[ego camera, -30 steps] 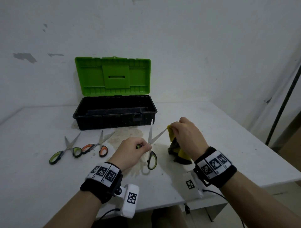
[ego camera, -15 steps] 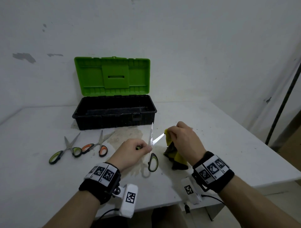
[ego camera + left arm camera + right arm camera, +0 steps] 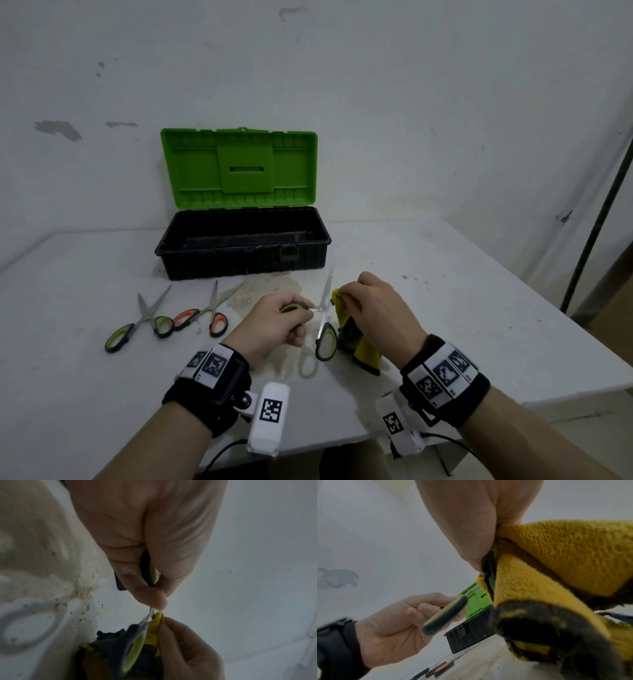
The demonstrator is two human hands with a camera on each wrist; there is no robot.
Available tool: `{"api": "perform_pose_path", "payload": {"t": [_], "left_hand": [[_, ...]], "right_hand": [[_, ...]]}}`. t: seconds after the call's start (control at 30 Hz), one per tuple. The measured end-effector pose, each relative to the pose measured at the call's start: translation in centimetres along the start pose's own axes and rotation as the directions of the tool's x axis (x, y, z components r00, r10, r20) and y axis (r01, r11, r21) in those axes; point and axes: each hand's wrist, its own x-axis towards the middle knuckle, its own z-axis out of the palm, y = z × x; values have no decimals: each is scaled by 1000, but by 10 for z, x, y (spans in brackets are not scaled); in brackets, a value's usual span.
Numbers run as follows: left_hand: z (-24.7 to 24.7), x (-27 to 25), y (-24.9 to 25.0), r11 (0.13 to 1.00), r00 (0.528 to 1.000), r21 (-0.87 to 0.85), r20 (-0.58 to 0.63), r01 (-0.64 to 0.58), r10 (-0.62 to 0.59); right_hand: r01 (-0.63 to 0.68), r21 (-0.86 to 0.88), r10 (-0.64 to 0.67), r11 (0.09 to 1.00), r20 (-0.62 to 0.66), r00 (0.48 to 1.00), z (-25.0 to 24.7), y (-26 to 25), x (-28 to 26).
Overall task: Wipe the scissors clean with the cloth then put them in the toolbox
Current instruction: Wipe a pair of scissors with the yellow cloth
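Note:
My left hand (image 3: 274, 322) grips one green-and-black handle of a pair of scissors (image 3: 324, 329), held spread open above the table; the other handle (image 3: 132, 651) hangs free. My right hand (image 3: 373, 308) pinches a yellow cloth (image 3: 364, 353) with dark stains around one blade near the pivot. That blade is mostly hidden in the cloth (image 3: 556, 563); the other blade points up toward the toolbox. The toolbox (image 3: 239, 250) stands open behind, black tray, green lid (image 3: 239, 168) upright.
Two more pairs of scissors lie on the white table (image 3: 479, 325) to the left: one with green handles (image 3: 144, 322), one with orange handles (image 3: 209, 311). A sandy stain spreads in front of the toolbox. The table's right and near edges are close.
My right hand has slid the cloth along the blade from its tip toward the pivot, closer to my left hand. The scissors have stayed in my left hand.

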Motion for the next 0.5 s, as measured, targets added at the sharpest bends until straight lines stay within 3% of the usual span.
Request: {"api": "perform_pose_path", "payload": {"t": [0.13,0.23,0.37,0.5], "left_hand": [[-1,3,-2,993,997,-110,-72,-41,33],[3,5,-5,969,994,-248,-113,-20,-9],[9,5,-6,879,991,-476,-99,31,-89],[10,4,-6,809,994,-586,-57,46,-98]], "right_hand": [[-8,41,9,999,-21,1000,-4,-3,-1],[-15,83,19,996,-48,999,-7,-6,-1],[3,124,7,992,-82,997,-8,-10,1],[19,169,2,985,-124,992,-8,-12,3]]}}
